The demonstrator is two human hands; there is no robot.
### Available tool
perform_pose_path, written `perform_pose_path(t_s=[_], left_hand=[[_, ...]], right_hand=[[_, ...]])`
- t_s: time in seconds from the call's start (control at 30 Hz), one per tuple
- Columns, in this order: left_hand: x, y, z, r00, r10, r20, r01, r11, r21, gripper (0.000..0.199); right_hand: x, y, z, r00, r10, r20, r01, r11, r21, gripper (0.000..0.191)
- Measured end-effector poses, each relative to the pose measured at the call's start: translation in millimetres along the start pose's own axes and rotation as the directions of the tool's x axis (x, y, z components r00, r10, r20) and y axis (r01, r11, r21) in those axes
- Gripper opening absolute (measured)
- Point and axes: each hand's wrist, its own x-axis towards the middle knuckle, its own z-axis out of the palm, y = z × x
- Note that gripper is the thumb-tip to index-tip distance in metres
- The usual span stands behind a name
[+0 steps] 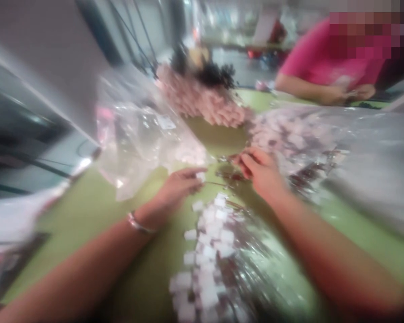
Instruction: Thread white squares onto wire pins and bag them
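Note:
My left hand [177, 188] is pinched on a small white tag [201, 176] above the green table [87, 215]. From that tag a thin brownish strand [217, 183] runs to the right. Opposite it, my right hand [261, 170] is closed at the fingertips, beside some small shiny pieces [224, 159]; blur hides what it grips. Below both hands lies a long row of white tags [207, 251] attached to clear-wrapped thin items [256, 269].
A clear plastic bag [138, 134] with white pieces at its mouth lies on the left. Bundles of pink items [205, 98] and dark items [218, 74] stand behind. Pale items [289, 130] and plastic sheeting [373, 166] lie right. Across the table sits a person in a pink shirt [309, 54].

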Motion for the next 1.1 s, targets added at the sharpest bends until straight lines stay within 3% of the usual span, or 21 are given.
perform_pose_path(t_s=[0.07, 0.13, 0.3, 0.43, 0.6, 0.7, 0.9, 1.03, 1.1], left_hand=[[2.1, -4.3, -1.8, 0.997, 0.069, 0.027, -0.070, 0.997, 0.040, 0.040], [3.5, -7.5, -2.7, 0.991, 0.116, 0.066, -0.122, 0.988, 0.091, 0.041], [3.7, -9.7, -0.3, 0.982, 0.164, 0.097, -0.182, 0.959, 0.216, 0.046], [3.4, -10.7, 0.5, 0.984, 0.158, 0.085, -0.176, 0.941, 0.288, 0.027], [3.2, -11.5, -2.3, 0.982, 0.142, 0.127, -0.166, 0.965, 0.204, 0.031], [3.2, -12.5, -4.1, 0.978, 0.116, 0.174, -0.137, 0.984, 0.113, 0.033], [4.2, -12.7, -4.6, 0.973, 0.114, 0.201, -0.110, 0.993, -0.030, 0.030], [5.1, -12.4, -5.2, 0.978, 0.098, 0.186, -0.109, 0.993, 0.046, 0.030], [4.7, -12.3, -5.2, 0.982, 0.094, 0.165, -0.116, 0.984, 0.134, 0.032]], right_hand=[[-3.7, -4.2, 0.6, 0.997, -0.002, 0.072, 0.006, 0.998, -0.056, 0.011], [-9.5, -10.4, 1.3, 0.982, -0.065, 0.178, 0.106, 0.968, -0.228, 0.009], [-20.2, -11.7, 4.9, 0.903, -0.222, 0.367, 0.410, 0.700, -0.585, 0.013], [-20.0, -4.2, 6.7, 0.861, -0.279, 0.425, 0.506, 0.546, -0.667, 0.019], [-19.4, -3.0, 7.2, 0.805, -0.318, 0.501, 0.593, 0.436, -0.677, 0.019], [-19.7, -3.0, 7.3, 0.797, -0.327, 0.508, 0.604, 0.416, -0.680, 0.020], [-17.3, -0.8, 4.2, 0.799, -0.294, 0.525, 0.599, 0.463, -0.653, 0.019], [-16.7, -1.3, 2.7, 0.805, -0.264, 0.531, 0.589, 0.465, -0.661, 0.019], [-18.8, -4.0, 4.4, 0.808, -0.238, 0.539, 0.586, 0.423, -0.691, 0.020]])
